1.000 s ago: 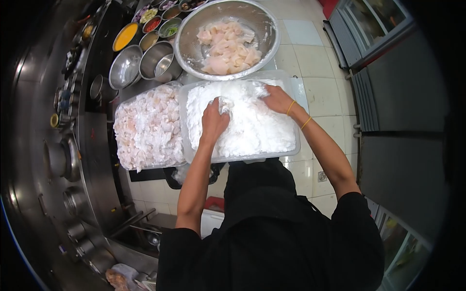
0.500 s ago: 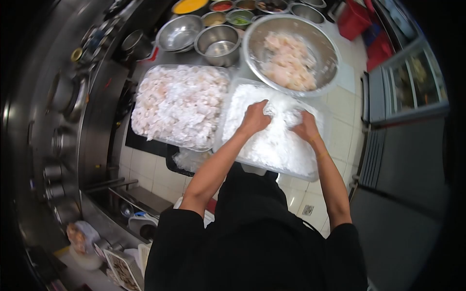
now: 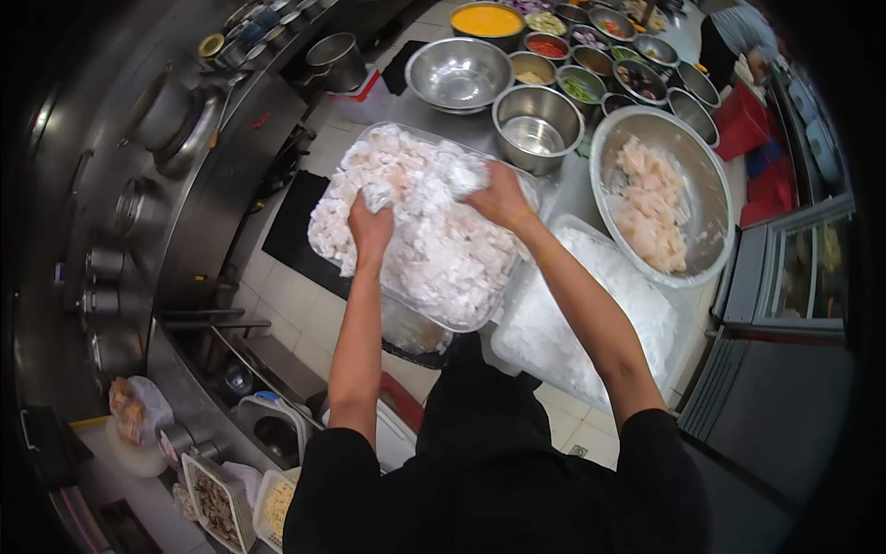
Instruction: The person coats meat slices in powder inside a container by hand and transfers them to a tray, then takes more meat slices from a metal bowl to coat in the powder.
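Floured pale meat pieces [image 3: 443, 249] are heaped in a clear tub. Above the heap's left part, my left hand [image 3: 371, 222] is closed round a white floured piece. My right hand [image 3: 498, 196] holds floured pieces over the upper right of the same heap, its fingers curled round them. To the right sits a tub of white flour [image 3: 581, 314], partly hidden by my right forearm. Behind that tub a large steel bowl [image 3: 604, 185] contains pale raw meat pieces without a thick flour coat.
Two steel bowls [image 3: 459, 76] [image 3: 537, 129] stand behind the floured heap, with several small bowls of chopped ingredients beyond. A person [image 3: 738, 42] is at the upper right. Stoves and pots [image 3: 161, 111] line the left; a fridge [image 3: 803, 268] is at right.
Both hands have moved left from the flour tub to above the floured meat heap, now with floured pieces in them. The view has turned left, and the person at upper right has come into sight.
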